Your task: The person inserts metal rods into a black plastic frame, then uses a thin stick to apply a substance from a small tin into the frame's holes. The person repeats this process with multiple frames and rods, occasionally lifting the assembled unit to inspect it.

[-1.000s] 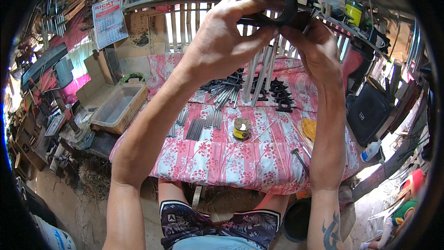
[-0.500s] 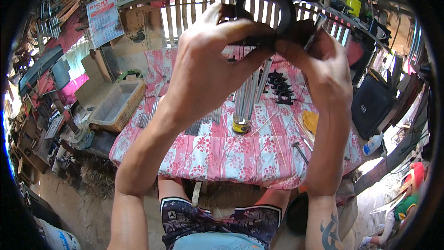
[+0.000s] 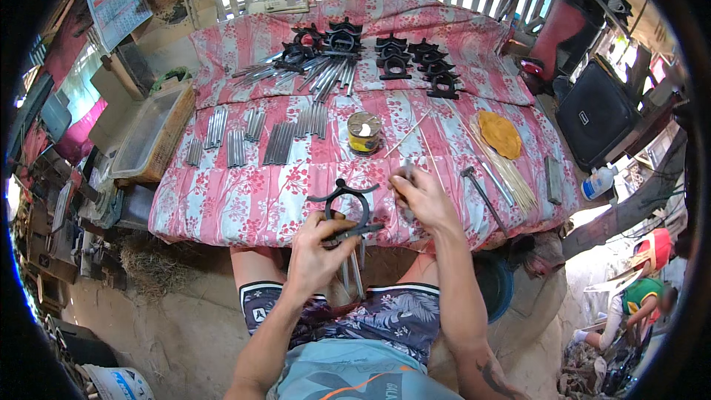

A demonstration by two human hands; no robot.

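Just above the table's front edge, my left hand [image 3: 315, 259] grips a black wind chime frame [image 3: 349, 191], with a ring in its middle and curved arms at the top. Silver metal tubes [image 3: 355, 270] hang under that frame, in front of my lap. To the right and apart from it, my right hand [image 3: 426, 198] is closed in a pinch. What sits between those fingertips is too small to make out. Beyond both hands a yellow and dark tin can [image 3: 364, 133] stands on the patterned tablecloth [image 3: 296, 231].
Sorted silver tubes [image 3: 280, 144] lie at left; more tubes and black frames [image 3: 343, 38] are piled at the back, with further black frames [image 3: 394, 67] right of them. A hammer [image 3: 483, 198], thin sticks [image 3: 511, 181], an orange cloth [image 3: 499, 135] and a grey block [image 3: 553, 180] lie at right.
Both hands have come down from high up to the table's front edge. My right hand has let go of the black frame and moved off to the right; my left still holds it.
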